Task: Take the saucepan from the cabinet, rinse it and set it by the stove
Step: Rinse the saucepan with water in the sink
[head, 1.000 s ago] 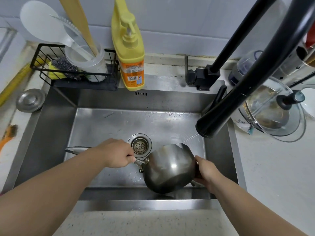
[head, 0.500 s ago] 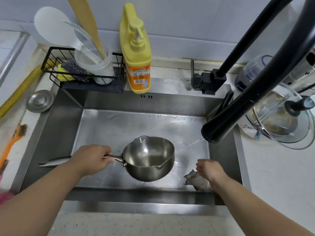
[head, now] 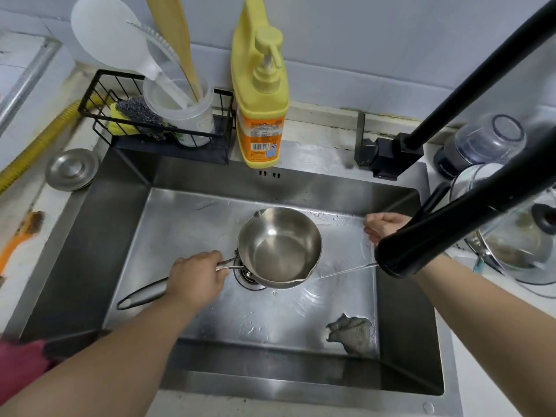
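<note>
The steel saucepan point(head: 279, 248) is held upright and low inside the sink point(head: 120, 224), over the drain. Its bowl shows nothing but a wet sheen. My left hand point(head: 195, 278) grips its long handle close to the bowl. My right hand point(head: 386, 225) is at the sink's right wall with fingers curled, holding nothing I can see. It is partly hidden behind the black faucet spout point(head: 451, 230) and close to the black faucet lever point(head: 434, 198). A thin stream of water runs from the spout beside the pan's rim.
A grey cloth point(head: 353, 331) lies in the sink's front right corner. Behind the sink stand a yellow soap bottle point(head: 260, 94) and a black wire rack point(head: 156, 139) with utensils and scrubbers. A glass lid point(head: 517, 236) rests on the right counter, a metal drain cover point(head: 71, 169) on the left.
The pan has gone from tipped on its side to upright and moved toward the sink's middle. My right hand let go of the cloth and moved up to the faucet lever.
</note>
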